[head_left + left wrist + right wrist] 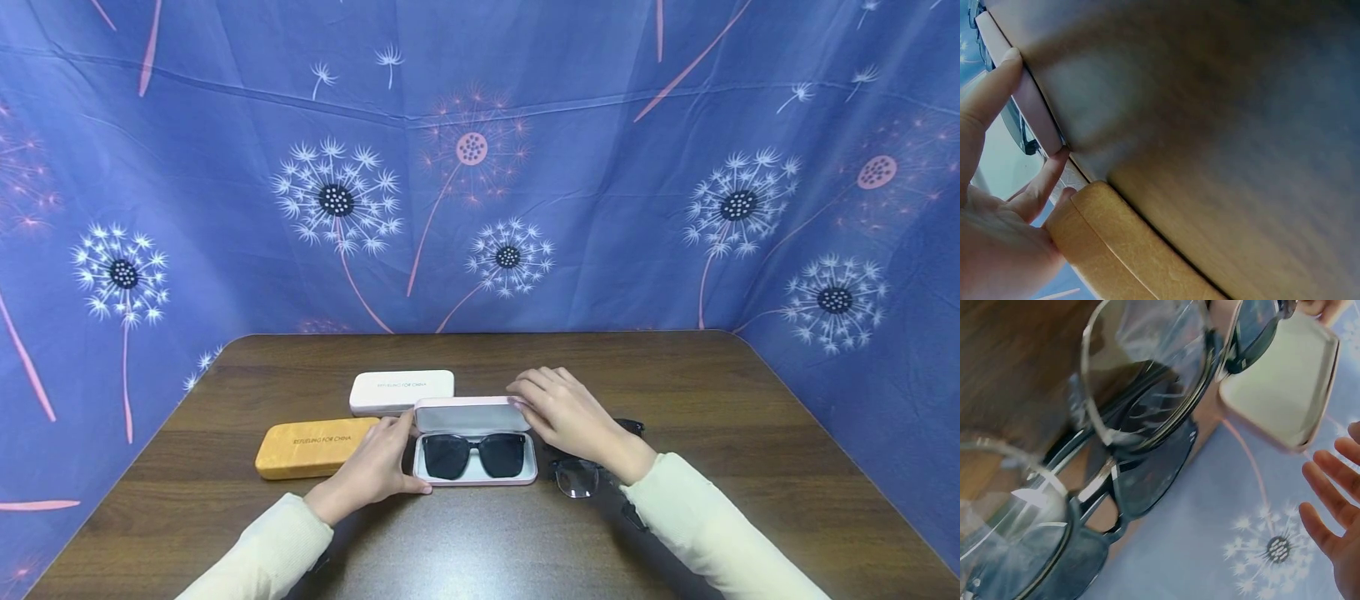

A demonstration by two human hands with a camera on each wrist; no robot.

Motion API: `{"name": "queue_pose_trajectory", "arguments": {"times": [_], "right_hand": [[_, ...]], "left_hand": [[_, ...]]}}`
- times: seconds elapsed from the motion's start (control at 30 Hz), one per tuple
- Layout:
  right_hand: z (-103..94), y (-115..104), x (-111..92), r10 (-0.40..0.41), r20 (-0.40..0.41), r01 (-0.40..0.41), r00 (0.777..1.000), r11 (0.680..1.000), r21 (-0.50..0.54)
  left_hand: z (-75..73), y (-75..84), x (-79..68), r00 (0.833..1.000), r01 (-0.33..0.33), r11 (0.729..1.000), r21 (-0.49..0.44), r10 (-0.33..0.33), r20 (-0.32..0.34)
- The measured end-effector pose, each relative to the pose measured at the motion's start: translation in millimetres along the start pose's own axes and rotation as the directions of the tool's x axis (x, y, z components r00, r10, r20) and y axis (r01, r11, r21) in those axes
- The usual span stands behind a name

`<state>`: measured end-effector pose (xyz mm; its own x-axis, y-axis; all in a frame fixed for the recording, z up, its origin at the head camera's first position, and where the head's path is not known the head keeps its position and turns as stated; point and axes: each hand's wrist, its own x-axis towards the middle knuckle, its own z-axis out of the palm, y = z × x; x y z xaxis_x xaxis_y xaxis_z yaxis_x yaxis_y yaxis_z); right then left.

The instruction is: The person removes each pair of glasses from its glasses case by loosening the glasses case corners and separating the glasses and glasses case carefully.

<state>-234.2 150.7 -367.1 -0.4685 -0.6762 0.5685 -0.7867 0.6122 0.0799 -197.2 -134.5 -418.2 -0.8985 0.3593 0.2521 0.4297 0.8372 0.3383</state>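
An eyeglass case [476, 482] with a pink outside and pale lining stands with its lid [472, 417] raised. Dark sunglasses [474, 457] lie inside, lenses facing up. My left hand [375, 467] holds the case at its left end, thumb on the front edge and index finger at the side, as the left wrist view shows from below. The back of that hand overlaps the orange case [315, 448]. Over the lid's right corner is my right hand [562, 417]; in the right wrist view its fingers [1329, 487] are spread and apart from the lid.
Behind the pink case sits a white eyeglass case [401, 392]. Under my right forearm lie clear-lens glasses [577, 477] and a dark pair [1154, 469], partly hidden by the arm. A blue dandelion-print cloth [600, 250] hangs behind the brown table [480, 542].
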Motion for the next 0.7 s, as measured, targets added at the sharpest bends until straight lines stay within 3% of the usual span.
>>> {"name": "queue_pose_trajectory", "arguments": {"times": [0.43,0.7], "right_hand": [[6.2,-35,1,-0.13,0.054,0.133,0.99,0.99,-0.055],[16.3,-48,-1,-0.103,0.182,0.121,0.978,0.989,-0.089]], "left_hand": [[-0.5,1.2,-0.5,1.0,0.015,1.0,-0.014,-0.015,0.008],[-0.4,1.9,0.6,1.0,0.027,0.999,-0.026,-0.027,0.013]]}}
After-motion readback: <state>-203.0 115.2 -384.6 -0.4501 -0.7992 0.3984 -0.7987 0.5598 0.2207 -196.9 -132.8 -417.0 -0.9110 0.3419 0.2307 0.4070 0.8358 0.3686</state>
